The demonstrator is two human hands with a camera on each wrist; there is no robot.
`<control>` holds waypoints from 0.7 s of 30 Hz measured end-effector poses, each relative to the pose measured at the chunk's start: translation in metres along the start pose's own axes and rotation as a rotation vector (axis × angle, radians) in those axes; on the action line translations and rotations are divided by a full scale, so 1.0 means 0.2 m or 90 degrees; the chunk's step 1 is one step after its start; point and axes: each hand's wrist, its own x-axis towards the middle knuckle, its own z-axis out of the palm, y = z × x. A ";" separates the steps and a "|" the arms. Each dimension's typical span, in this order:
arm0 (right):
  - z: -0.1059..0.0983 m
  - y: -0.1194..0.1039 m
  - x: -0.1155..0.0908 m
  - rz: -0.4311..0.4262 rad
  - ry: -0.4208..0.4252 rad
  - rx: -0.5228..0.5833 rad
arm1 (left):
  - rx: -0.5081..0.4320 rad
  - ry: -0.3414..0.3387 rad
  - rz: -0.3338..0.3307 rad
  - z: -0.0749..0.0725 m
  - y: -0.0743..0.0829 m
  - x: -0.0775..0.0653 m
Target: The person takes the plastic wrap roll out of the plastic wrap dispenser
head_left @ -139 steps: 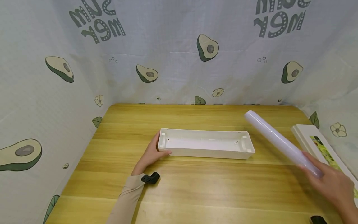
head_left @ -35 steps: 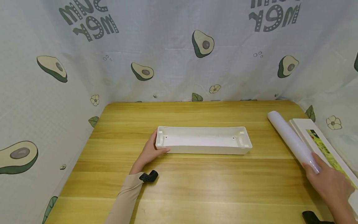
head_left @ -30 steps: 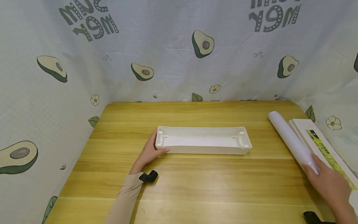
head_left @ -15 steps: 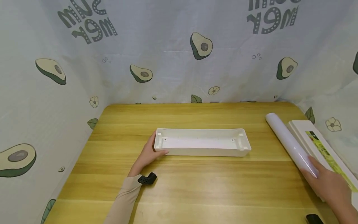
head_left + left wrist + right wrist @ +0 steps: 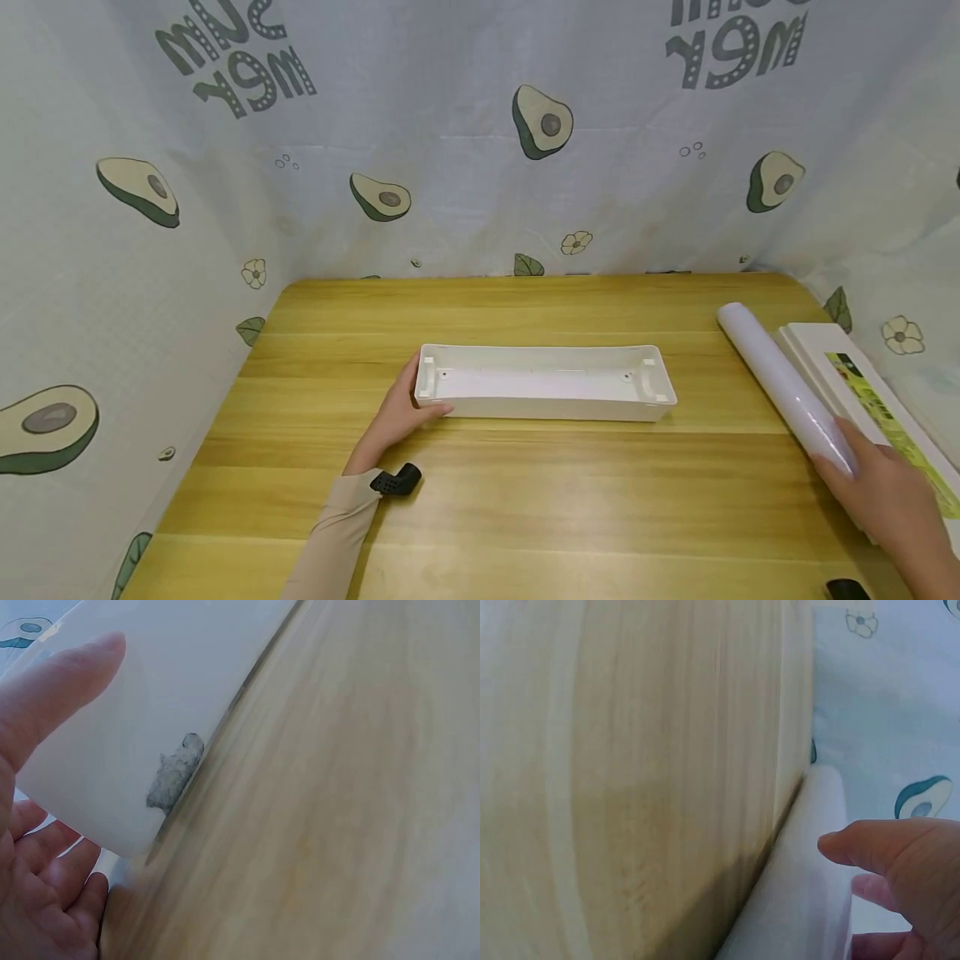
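Observation:
My left hand [image 5: 397, 412] grips the left end of a long white plastic box [image 5: 555, 408], its open top up, mid-table. In the left wrist view the thumb [image 5: 67, 686] lies against the box's long wall, and the fingers are behind the end. My right hand [image 5: 885, 492] holds the near end of a glossy, whitish roll of plastic film [image 5: 780, 375], which lies slantwise at the table's right. In the right wrist view, the thumb [image 5: 855, 844] overlaps the roll's edge; its other fingers are partly hidden.
Right of the roll lies a long white piece [image 5: 817, 337] with a green-yellow label [image 5: 873, 400], partly behind the right hand. The wooden table [image 5: 525, 500] reaches a curtain [image 5: 465, 100] with printed avocados at the back and sides.
Over several seconds, the right hand has brought the roll from a raised, tilted position rightward and down beside the labelled white piece. In the last second almost nothing moves; the left hand stays on the box.

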 end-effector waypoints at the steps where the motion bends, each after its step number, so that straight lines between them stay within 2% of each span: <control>1: -0.01 0.00 0.01 -0.009 0.011 0.009 | 0.000 -0.001 -0.004 0.00 0.01 0.00; 6: -0.02 -0.04 0.06 -0.060 0.052 0.039 | 0.011 -0.006 -0.007 -0.02 0.13 -0.05; 8: -0.03 -0.06 0.06 -0.065 0.053 0.044 | 0.017 -0.011 0.011 -0.02 0.12 -0.05; 13: -0.05 -0.14 0.08 -0.112 0.085 0.079 | 0.071 -0.007 0.046 -0.02 0.03 -0.02; 17: -0.04 -0.22 0.13 -0.209 0.185 0.156 | 0.170 0.003 0.042 -0.04 0.07 -0.03; 21: -0.03 -0.34 0.19 -0.342 0.268 0.227 | 0.255 0.019 0.053 -0.09 0.10 -0.04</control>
